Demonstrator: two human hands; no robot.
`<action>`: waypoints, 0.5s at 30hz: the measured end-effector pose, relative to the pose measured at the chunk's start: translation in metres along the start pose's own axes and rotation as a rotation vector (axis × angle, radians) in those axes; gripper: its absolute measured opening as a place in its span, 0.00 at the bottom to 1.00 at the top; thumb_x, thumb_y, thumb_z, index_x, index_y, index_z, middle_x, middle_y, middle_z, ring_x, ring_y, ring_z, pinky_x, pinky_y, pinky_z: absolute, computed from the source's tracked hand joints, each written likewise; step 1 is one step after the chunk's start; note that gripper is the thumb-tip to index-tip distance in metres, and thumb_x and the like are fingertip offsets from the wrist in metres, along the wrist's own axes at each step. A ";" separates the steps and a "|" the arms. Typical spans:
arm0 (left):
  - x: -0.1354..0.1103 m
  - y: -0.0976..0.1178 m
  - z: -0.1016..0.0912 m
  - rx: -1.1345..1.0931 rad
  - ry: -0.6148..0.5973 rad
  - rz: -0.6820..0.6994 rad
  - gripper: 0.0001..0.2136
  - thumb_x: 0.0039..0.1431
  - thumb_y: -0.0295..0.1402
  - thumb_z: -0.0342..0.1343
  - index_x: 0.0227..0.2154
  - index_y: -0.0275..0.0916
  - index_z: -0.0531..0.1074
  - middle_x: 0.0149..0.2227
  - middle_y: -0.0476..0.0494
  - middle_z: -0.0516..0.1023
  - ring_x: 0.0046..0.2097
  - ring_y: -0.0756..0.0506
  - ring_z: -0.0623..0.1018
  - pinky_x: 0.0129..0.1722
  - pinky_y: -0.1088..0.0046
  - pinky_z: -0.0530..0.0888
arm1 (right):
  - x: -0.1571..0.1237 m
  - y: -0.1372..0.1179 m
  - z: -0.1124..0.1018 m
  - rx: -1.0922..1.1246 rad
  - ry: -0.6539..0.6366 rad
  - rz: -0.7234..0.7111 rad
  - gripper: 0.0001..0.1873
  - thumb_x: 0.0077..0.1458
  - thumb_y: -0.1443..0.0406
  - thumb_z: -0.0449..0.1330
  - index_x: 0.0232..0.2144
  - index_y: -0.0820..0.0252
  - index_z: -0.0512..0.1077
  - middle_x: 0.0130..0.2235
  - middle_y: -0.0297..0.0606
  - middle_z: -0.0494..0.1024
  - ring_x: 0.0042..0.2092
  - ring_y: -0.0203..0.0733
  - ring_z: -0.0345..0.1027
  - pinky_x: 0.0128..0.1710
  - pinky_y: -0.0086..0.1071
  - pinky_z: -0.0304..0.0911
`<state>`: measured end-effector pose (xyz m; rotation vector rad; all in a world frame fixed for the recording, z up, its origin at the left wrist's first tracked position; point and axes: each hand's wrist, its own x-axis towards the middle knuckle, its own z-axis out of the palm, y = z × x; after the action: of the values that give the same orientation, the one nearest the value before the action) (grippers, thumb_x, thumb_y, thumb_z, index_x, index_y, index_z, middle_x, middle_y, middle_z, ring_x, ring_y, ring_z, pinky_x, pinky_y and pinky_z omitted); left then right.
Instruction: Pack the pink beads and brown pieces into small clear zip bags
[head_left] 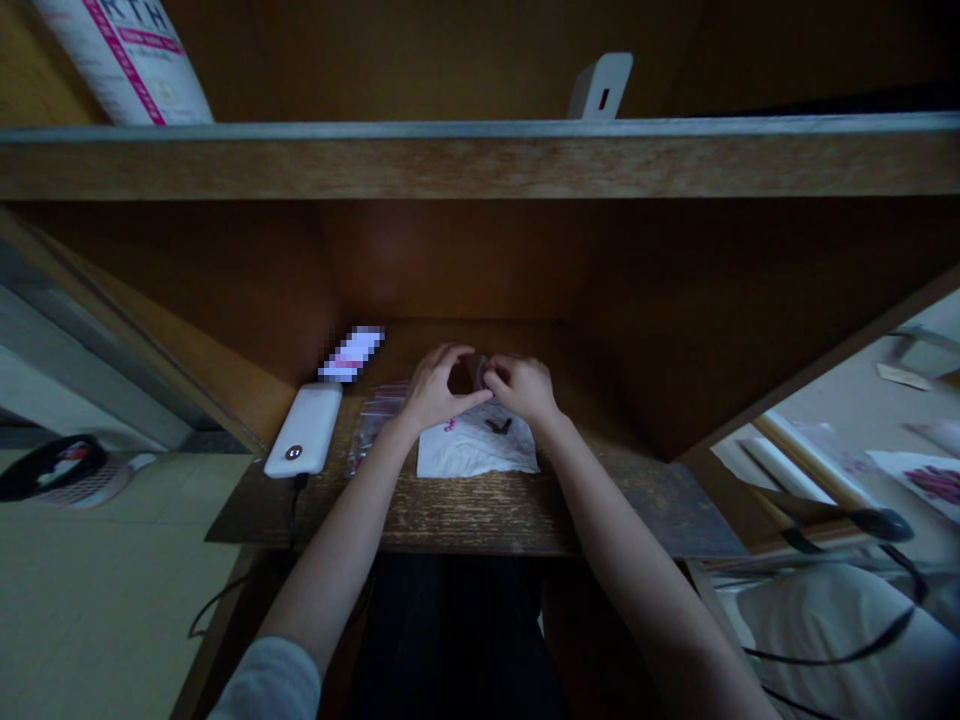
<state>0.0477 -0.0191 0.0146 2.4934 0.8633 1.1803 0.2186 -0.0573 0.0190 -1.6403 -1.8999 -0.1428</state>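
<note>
The single head-worn camera looks forward and down from near the front edge of the desk [465, 512], squarely facing its back edge.

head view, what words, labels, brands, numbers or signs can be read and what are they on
"RTH", partly cut off by the top edge: on the white container.
Smaller print on it: too small and blurred to read.
Lit screen: pixelated, unreadable.
White device: its round mark is too small to make out.
</note>
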 end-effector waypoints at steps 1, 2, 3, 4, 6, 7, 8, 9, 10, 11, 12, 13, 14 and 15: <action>0.000 0.000 0.000 -0.002 -0.019 0.047 0.32 0.43 0.43 0.66 0.52 0.40 0.65 0.52 0.37 0.71 0.53 0.39 0.70 0.52 0.61 0.67 | 0.000 0.000 -0.002 0.022 0.000 -0.013 0.11 0.54 0.63 0.52 0.26 0.57 0.72 0.29 0.37 0.77 0.29 0.40 0.66 0.28 0.30 0.49; 0.000 -0.001 0.000 0.000 -0.035 0.081 0.37 0.40 0.44 0.68 0.55 0.40 0.63 0.55 0.36 0.68 0.56 0.37 0.67 0.55 0.59 0.65 | 0.000 0.000 -0.004 0.044 -0.005 -0.026 0.11 0.54 0.63 0.52 0.26 0.57 0.72 0.29 0.37 0.77 0.29 0.40 0.65 0.28 0.30 0.50; 0.000 -0.001 0.001 0.005 -0.046 0.100 0.40 0.39 0.45 0.69 0.56 0.40 0.61 0.57 0.35 0.66 0.58 0.36 0.66 0.56 0.58 0.63 | 0.000 -0.001 -0.005 0.066 -0.014 -0.039 0.11 0.54 0.64 0.51 0.26 0.58 0.71 0.29 0.37 0.76 0.29 0.40 0.65 0.28 0.30 0.50; 0.000 -0.002 0.001 0.011 -0.054 0.108 0.41 0.38 0.45 0.69 0.57 0.40 0.61 0.57 0.35 0.66 0.58 0.36 0.65 0.57 0.57 0.62 | 0.000 -0.002 -0.007 0.089 -0.026 -0.054 0.11 0.54 0.64 0.51 0.26 0.58 0.71 0.29 0.37 0.76 0.29 0.39 0.64 0.28 0.30 0.50; 0.000 -0.003 0.002 0.022 -0.060 0.102 0.38 0.40 0.44 0.68 0.56 0.41 0.63 0.56 0.36 0.67 0.57 0.36 0.66 0.57 0.57 0.63 | 0.001 -0.003 -0.008 0.123 -0.042 -0.075 0.11 0.54 0.64 0.50 0.27 0.58 0.71 0.29 0.37 0.76 0.29 0.39 0.64 0.29 0.30 0.50; 0.000 -0.003 0.002 0.028 -0.060 0.095 0.37 0.40 0.44 0.68 0.55 0.41 0.64 0.56 0.36 0.68 0.56 0.36 0.67 0.56 0.57 0.63 | 0.001 -0.004 -0.008 0.132 -0.041 -0.080 0.11 0.54 0.64 0.49 0.27 0.58 0.71 0.30 0.37 0.76 0.29 0.39 0.64 0.29 0.30 0.50; 0.000 -0.003 0.002 0.037 -0.060 0.090 0.35 0.41 0.44 0.68 0.54 0.41 0.65 0.55 0.37 0.68 0.56 0.37 0.67 0.56 0.57 0.63 | 0.001 -0.004 -0.008 0.135 -0.035 -0.080 0.11 0.54 0.64 0.49 0.28 0.58 0.71 0.30 0.37 0.76 0.30 0.39 0.64 0.29 0.29 0.51; 0.000 -0.003 0.002 0.049 -0.060 0.087 0.33 0.42 0.44 0.67 0.53 0.41 0.66 0.54 0.37 0.69 0.55 0.37 0.68 0.56 0.57 0.63 | 0.001 -0.004 -0.008 0.134 -0.027 -0.076 0.11 0.55 0.64 0.49 0.28 0.58 0.71 0.30 0.37 0.76 0.30 0.40 0.64 0.30 0.29 0.51; 0.000 -0.003 0.002 0.064 -0.058 0.086 0.32 0.43 0.44 0.66 0.52 0.41 0.67 0.53 0.38 0.70 0.54 0.37 0.69 0.55 0.57 0.63 | 0.001 -0.004 -0.007 0.132 -0.023 -0.070 0.11 0.55 0.63 0.50 0.28 0.57 0.71 0.30 0.37 0.76 0.31 0.40 0.64 0.30 0.29 0.51; 0.000 -0.002 0.001 0.079 -0.055 0.087 0.30 0.44 0.45 0.65 0.51 0.40 0.67 0.52 0.38 0.71 0.53 0.38 0.69 0.55 0.57 0.64 | 0.001 -0.004 -0.007 0.130 -0.020 -0.062 0.11 0.55 0.63 0.50 0.28 0.57 0.71 0.30 0.37 0.76 0.31 0.40 0.64 0.30 0.29 0.51; 0.000 -0.001 0.001 0.092 -0.051 0.091 0.29 0.45 0.45 0.65 0.51 0.40 0.68 0.51 0.38 0.72 0.53 0.38 0.69 0.54 0.57 0.64 | 0.000 -0.003 -0.007 0.131 -0.019 -0.055 0.11 0.55 0.63 0.50 0.28 0.57 0.71 0.30 0.37 0.75 0.31 0.40 0.64 0.30 0.29 0.51; 0.000 -0.001 0.000 0.102 -0.046 0.096 0.28 0.46 0.46 0.64 0.50 0.40 0.68 0.51 0.38 0.72 0.52 0.38 0.70 0.54 0.57 0.64 | 0.000 -0.003 -0.007 0.135 -0.019 -0.048 0.11 0.54 0.63 0.50 0.28 0.57 0.71 0.30 0.37 0.75 0.31 0.40 0.64 0.30 0.30 0.52; 0.000 0.000 -0.001 0.109 -0.039 0.104 0.28 0.46 0.46 0.64 0.50 0.40 0.68 0.50 0.38 0.73 0.51 0.38 0.70 0.53 0.58 0.65 | 0.000 -0.003 -0.007 0.147 -0.018 -0.044 0.11 0.55 0.63 0.50 0.27 0.57 0.71 0.29 0.37 0.75 0.30 0.40 0.64 0.30 0.30 0.52; -0.001 0.001 -0.001 0.112 -0.030 0.111 0.28 0.47 0.46 0.63 0.49 0.39 0.69 0.49 0.38 0.73 0.50 0.38 0.70 0.52 0.58 0.66 | 0.000 -0.003 -0.008 0.168 -0.015 -0.041 0.11 0.55 0.63 0.50 0.27 0.57 0.71 0.29 0.37 0.75 0.30 0.40 0.64 0.31 0.30 0.53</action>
<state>0.0468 -0.0205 0.0158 2.6736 0.8138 1.1554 0.2188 -0.0614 0.0259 -1.4949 -1.9029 0.0132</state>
